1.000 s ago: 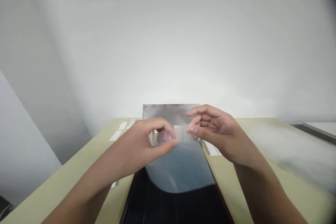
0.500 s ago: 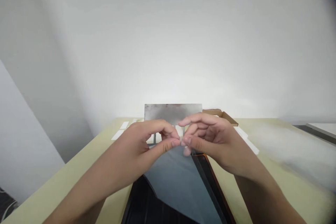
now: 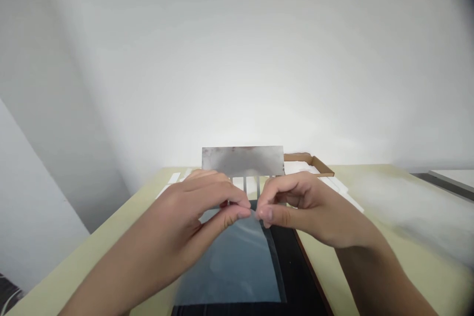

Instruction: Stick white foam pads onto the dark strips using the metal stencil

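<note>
Lightly, left hand (image 3: 192, 207) and right hand (image 3: 303, 210) fingers (image 3: 242, 212) pinch the far edge of a clear film sheet (image 3: 225, 264), long axis forward

Past the right hand (image 3: 307, 210) sits a shallow brown cardboard tray (image 3: 309, 159); ahead of the left hand (image 3: 185, 212) stands a scuffed grey metal plate (image 3: 242, 161), above a pale yellow tabletop (image 3: 333, 281).

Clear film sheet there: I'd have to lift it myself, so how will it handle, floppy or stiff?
Probably floppy: the clear film sheet drapes flat over the black panel below the pinch. Likely very light, since the fingertips of the left hand and right hand alone hold its edge. Its glossy surface may slip.
</note>
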### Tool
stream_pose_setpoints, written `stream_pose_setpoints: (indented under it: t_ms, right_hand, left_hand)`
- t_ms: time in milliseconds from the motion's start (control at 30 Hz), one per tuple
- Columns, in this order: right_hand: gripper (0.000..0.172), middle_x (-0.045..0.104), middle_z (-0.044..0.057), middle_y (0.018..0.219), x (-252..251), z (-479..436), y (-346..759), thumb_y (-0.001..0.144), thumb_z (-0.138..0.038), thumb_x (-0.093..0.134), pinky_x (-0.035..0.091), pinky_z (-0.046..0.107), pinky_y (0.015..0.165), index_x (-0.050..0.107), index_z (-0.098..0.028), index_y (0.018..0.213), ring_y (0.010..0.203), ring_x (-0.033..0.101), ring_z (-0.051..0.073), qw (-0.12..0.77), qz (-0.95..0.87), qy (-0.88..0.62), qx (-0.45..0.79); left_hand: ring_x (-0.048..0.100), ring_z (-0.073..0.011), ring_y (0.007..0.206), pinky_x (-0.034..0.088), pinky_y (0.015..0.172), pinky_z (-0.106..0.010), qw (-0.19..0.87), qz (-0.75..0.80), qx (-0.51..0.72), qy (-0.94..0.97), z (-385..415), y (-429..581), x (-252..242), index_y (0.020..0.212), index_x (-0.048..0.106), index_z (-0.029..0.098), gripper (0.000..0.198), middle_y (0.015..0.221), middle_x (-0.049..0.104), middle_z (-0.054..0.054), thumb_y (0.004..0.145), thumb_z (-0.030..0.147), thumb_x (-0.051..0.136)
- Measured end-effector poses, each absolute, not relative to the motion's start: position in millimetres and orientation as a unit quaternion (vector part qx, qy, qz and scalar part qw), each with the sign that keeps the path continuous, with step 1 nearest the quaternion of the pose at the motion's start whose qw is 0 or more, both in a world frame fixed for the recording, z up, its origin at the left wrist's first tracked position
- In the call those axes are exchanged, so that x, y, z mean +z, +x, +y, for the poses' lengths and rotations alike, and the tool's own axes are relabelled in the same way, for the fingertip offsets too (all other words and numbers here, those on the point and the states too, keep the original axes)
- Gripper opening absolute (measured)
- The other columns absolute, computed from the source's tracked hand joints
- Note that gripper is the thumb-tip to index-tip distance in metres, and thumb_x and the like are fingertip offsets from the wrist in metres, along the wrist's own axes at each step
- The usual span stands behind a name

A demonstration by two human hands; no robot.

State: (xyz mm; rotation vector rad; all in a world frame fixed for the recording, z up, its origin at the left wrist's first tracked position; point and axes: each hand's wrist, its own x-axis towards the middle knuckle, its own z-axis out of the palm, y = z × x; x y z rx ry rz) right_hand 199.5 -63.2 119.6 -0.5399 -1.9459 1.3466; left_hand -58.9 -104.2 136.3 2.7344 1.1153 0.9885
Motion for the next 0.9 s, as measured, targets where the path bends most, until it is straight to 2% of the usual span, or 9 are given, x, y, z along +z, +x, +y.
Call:
stream_pose_setpoints:
  t_ms: [200,433,633,800,900]
  right_hand:
    - [0.018,0.073,0.002,0.083,120.0,-61.9,199.6,0.086,-0.036,0.09,0.049,0.025,0.068,0.082,-0.021,0.092,0.075,0.062,0.013,0.35,-0.755,-0.235,0.502]
    - [0.015,0.079,0.003,0.081,119.5,-60.0,198.2,0.09,-0.03,0.087,0.056,0.023,0.07,0.08,-0.017,0.093,0.072,0.071,0.012,0.338,-0.715,-0.184,0.584]
    - [0.016,0.077,0.001,0.079,120.6,-62.6,196.3,0.091,-0.033,0.085,0.055,0.024,0.07,0.078,-0.018,0.091,0.071,0.068,0.012,0.333,-0.73,-0.231,0.551]
    - [0.014,0.076,0.0,0.077,120.8,-65.0,193.9,0.09,-0.03,0.086,0.054,0.024,0.071,0.078,-0.019,0.092,0.071,0.067,0.011,0.329,-0.722,-0.196,0.576]
    - [0.013,0.076,0.0,0.08,120.9,-65.4,192.6,0.092,-0.03,0.084,0.05,0.023,0.071,0.079,-0.019,0.092,0.074,0.066,0.01,0.339,-0.739,-0.243,0.53]
  left_hand:
    - [0.067,-0.0155,0.084,0.052,0.072,-0.026,0.017,0.35,0.313,0.882,-104.9,-60.4,136.4,0.105,0.071,0.035,0.017,0.096,0.074,0.004,0.11,0.033,0.055]
    - [0.065,-0.0137,0.077,0.049,0.063,-0.025,0.027,0.378,0.3,0.875,-103.0,-63.4,135.8,0.105,0.072,0.037,0.015,0.093,0.072,0.005,0.11,0.037,0.057]
    - [0.066,-0.0144,0.087,0.052,0.074,-0.025,0.024,0.335,0.299,0.893,-107.0,-64.0,138.0,0.109,0.069,0.038,0.017,0.097,0.073,0.005,0.111,0.031,0.054]
    - [0.064,-0.0134,0.083,0.049,0.068,-0.025,0.02,0.35,0.297,0.888,-105.9,-65.5,137.4,0.106,0.07,0.035,0.013,0.094,0.071,0.004,0.11,0.031,0.058]
    - [0.064,-0.012,0.083,0.049,0.071,-0.023,0.028,0.349,0.296,0.889,-106.4,-65.4,137.4,0.109,0.069,0.036,0.014,0.096,0.071,0.006,0.11,0.028,0.057]
